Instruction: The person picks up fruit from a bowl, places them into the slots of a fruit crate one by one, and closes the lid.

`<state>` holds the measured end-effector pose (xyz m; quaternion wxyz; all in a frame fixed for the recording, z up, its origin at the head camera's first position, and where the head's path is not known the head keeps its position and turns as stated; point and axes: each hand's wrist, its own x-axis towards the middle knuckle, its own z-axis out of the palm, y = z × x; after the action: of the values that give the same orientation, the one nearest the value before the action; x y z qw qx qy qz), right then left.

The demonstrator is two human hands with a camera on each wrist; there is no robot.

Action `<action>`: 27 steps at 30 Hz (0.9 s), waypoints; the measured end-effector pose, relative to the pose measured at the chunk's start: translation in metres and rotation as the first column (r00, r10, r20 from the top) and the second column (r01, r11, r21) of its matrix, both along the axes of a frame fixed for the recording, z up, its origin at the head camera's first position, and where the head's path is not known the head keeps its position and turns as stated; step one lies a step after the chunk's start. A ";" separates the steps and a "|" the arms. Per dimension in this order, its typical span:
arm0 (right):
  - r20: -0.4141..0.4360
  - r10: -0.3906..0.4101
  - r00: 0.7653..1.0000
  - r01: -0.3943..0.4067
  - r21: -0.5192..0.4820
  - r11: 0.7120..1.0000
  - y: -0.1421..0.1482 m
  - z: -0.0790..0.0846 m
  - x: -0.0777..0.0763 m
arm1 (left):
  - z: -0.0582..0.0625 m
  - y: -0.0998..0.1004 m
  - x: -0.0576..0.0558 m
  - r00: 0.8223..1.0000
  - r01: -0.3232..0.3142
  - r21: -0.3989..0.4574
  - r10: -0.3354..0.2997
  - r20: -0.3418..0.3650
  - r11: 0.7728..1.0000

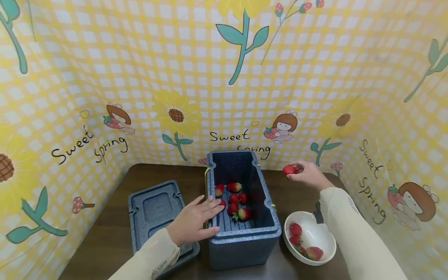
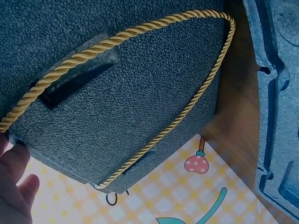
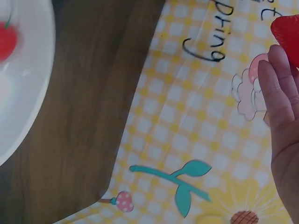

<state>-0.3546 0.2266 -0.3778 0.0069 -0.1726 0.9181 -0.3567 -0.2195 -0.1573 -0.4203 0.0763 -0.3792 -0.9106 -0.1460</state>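
Observation:
In the head view my right hand [image 1: 309,174] pinches a strawberry [image 1: 289,170] in the air, right of a blue foam box [image 1: 243,234]. The right wrist view shows part of that strawberry [image 3: 287,35] at the fingertips. My left hand [image 1: 194,221] rests on the box's left rim with its fingers spread and straight. Several strawberries [image 1: 244,214] lie on the ribbed floor inside the box; one is partly covered by the left fingertips. A white bowl [image 1: 320,237] with several strawberries stands to the right of the box, near my right forearm.
The box's lid [image 1: 157,212] lies on the dark wooden table [image 1: 108,221] at the left, partly under my left forearm. A twisted gold rope [image 2: 182,116] runs along the box's side. Checkered printed cloth [image 1: 210,58] rises behind and on both sides of the table.

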 end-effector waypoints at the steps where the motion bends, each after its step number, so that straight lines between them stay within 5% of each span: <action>1: 0.000 0.002 1.000 -0.002 -0.003 1.000 -0.003 0.001 -0.001 | 0.000 0.000 0.000 1.000 0.000 0.001 0.000 0.003 1.000; 27: 0.077 0.089 0.993 -0.085 -0.048 0.995 -0.093 0.033 -0.032 | 0.003 0.001 0.004 1.000 -0.004 -0.001 0.004 0.006 1.000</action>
<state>-0.3862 0.1337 -0.3445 0.0547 -0.1983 0.9006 -0.3828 -0.2150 -0.1564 -0.4169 0.0738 -0.3770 -0.9116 -0.1464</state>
